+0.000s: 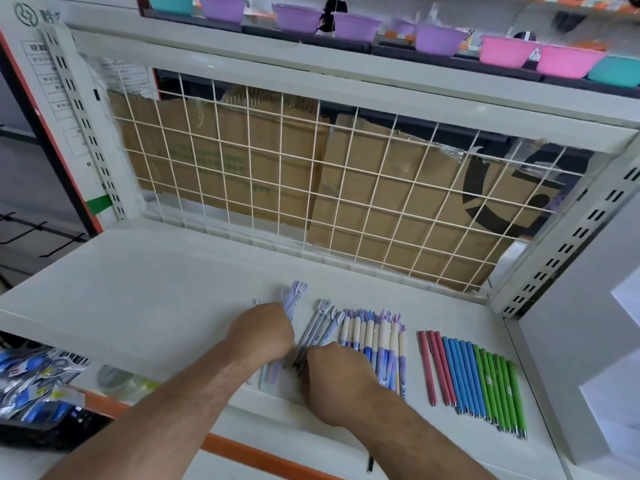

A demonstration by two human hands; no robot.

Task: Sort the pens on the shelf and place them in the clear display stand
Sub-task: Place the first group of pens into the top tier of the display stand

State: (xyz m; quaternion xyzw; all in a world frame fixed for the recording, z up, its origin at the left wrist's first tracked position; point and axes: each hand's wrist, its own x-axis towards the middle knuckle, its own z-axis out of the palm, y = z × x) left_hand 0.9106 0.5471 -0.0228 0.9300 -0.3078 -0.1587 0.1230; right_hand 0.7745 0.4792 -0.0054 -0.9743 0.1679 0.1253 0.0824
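1. Writing: the side panel point(41, 60), upper left, carries a round logo and printed characters, too blurred to read. The cardboard point(225, 161) at the back shows faint green print, illegible. The green pens point(502, 393) bear small pale labels, unreadable.
2. Pens lie in sorted rows on the white shelf point(138, 299): grey pens point(317, 332), pastel pens point(379, 341), red pens point(429, 365), blue pens point(460, 372), then the green.
3. Left hand point(259, 336): knuckles up, fingers curled under, over the purple pens point(294, 299).
4. Right hand point(337, 375): knuckles up, at the grey pens' lower ends.
5. Hidden: both sets of fingertips, so any grip cannot be told. One dark pen point(370, 463) lies at the shelf's front edge.
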